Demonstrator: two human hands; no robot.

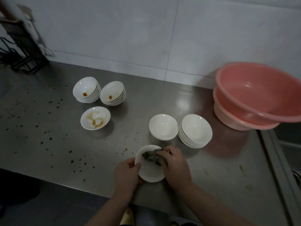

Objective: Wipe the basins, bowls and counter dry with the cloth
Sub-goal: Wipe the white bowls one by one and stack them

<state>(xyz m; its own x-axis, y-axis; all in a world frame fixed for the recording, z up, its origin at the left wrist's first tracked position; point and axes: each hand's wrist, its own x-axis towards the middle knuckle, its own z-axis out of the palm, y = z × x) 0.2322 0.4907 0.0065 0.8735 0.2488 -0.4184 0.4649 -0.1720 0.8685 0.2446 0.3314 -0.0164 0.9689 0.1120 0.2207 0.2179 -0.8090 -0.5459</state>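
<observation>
Left hand point(128, 174) grips white bowl point(150, 172) by its rim; right hand point(175, 165) presses grey cloth point(152, 156) inside, near counter point(211, 173) front edge.

Your left-hand fingers point(136, 165) grip the white bowl's point(149, 173) rim; under your right-hand fingers point(164, 158) lies the crumpled grey cloth point(150, 155), inside it.

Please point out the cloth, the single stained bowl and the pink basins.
cloth point(152, 156), head view, on its grey folds inside the held bowl.
single stained bowl point(95, 117), head view, on its smeared inside.
pink basins point(254, 95), head view, inside the upper basin.
</observation>
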